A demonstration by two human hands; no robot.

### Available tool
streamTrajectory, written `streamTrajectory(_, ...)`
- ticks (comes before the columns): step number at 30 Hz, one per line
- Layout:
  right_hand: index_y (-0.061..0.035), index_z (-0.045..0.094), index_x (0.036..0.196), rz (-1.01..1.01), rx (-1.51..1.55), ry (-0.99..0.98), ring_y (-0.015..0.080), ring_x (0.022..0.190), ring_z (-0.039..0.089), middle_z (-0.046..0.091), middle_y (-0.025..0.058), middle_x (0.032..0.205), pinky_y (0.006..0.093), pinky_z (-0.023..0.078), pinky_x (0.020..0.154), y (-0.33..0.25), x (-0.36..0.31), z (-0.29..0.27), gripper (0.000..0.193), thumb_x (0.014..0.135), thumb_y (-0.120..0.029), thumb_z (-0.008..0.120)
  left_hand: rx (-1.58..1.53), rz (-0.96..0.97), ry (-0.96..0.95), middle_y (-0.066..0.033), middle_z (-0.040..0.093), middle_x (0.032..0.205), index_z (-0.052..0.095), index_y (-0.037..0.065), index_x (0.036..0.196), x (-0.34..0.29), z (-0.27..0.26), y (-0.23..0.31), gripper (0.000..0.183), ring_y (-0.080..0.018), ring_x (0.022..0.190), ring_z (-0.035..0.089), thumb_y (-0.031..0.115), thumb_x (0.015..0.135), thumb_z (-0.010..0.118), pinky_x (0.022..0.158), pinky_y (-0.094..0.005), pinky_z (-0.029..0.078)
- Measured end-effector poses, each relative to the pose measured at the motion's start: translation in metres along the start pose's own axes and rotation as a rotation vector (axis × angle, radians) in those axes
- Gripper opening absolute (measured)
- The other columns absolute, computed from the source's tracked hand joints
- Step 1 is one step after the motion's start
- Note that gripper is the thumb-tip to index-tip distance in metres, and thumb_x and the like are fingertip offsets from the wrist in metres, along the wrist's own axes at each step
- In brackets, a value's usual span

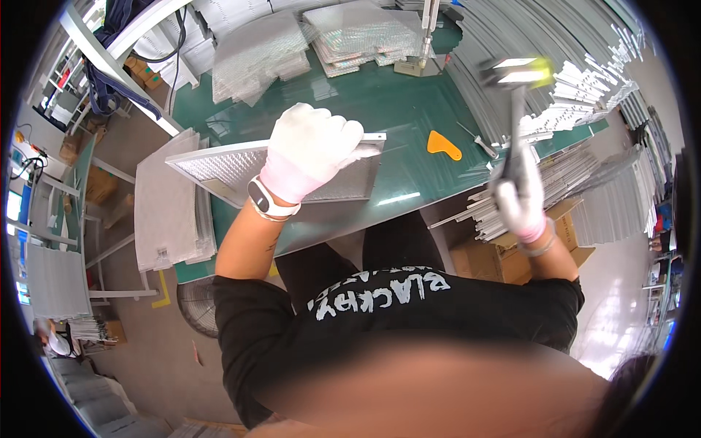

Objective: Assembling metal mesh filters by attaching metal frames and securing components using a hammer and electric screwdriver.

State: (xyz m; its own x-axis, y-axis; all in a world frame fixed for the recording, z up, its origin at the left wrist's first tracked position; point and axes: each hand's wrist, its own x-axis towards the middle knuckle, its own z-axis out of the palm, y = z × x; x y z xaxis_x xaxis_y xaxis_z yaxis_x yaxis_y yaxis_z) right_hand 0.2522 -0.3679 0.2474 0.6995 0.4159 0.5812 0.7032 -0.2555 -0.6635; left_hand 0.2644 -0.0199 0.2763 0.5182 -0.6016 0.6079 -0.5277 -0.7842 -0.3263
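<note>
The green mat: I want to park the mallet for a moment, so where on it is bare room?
The green mat is bare between the mesh panel under the left hand and the mesh stacks at the far edge, and around the orange scraper. It is crowded by the metal strips near the right hand gripping the mallet.

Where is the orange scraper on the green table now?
In the head view, the orange scraper lies flat on the green table, between the left hand on the mesh panel and the raised right hand.
</note>
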Motion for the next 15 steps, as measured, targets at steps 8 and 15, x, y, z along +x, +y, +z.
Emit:
streamTrajectory(8,0.0060,0.042,0.138,0.026,-0.101,0.034,0.0280,0.066,0.066,0.066,0.0167,0.083,0.0330,0.053,0.064,0.003,-0.006,0.012,0.056,0.084,0.000,0.056,-0.020,-0.024,0.080,-0.0004,0.041,0.052,0.047,0.015,0.059,-0.002,0.003,0.002,0.044,-0.0166,0.050,0.047,0.048,0.070,0.073,0.052,-0.0304,0.037)
streamTrajectory(15,-0.0017,0.045,0.140,-0.111,-0.400,-0.269,0.0346,0.075,0.068,0.067,0.0215,0.101,0.0379,0.054,0.073,-0.012,0.027,-0.012,0.058,0.084,-0.003,0.061,-0.016,-0.024,0.049,-0.0001,0.041,0.053,0.047,0.015,0.061,-0.003,0.005,0.003,0.042,-0.0162,0.051,0.046,0.047,0.070,0.073,0.052,-0.0304,0.037)
